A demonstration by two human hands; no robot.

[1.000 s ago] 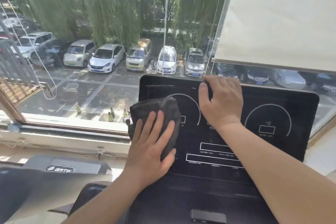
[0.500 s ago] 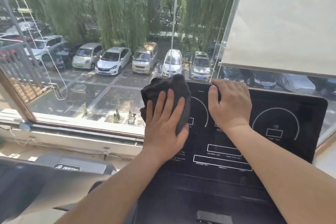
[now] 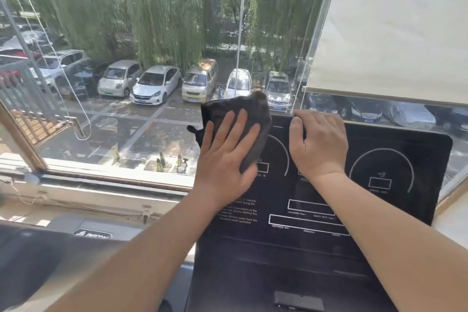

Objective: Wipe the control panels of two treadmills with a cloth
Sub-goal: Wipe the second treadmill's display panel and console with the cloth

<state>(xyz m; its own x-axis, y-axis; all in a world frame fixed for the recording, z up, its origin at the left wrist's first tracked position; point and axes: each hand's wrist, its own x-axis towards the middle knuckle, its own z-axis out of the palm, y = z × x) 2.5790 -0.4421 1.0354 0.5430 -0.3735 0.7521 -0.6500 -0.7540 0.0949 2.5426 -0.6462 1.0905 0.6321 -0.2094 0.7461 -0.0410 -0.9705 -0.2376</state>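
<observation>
My left hand [image 3: 225,157] lies flat, fingers straight and spread, at the top left corner of the treadmill control panel [image 3: 417,159]. My right hand [image 3: 319,144] grips the panel's top edge, fingers curled over. The dark cloth [image 3: 238,111] is pressed under my left palm, overhanging that corner.

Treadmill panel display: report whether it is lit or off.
Off: the black glossy treadmill control panel shows only printed white outlines; its readout boxes are dark and blank.

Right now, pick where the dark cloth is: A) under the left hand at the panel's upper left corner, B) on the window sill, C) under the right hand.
A: the left hand presses the dark cloth flat on the upper left corner of the control panel; the right hand grips its top edge.
</observation>
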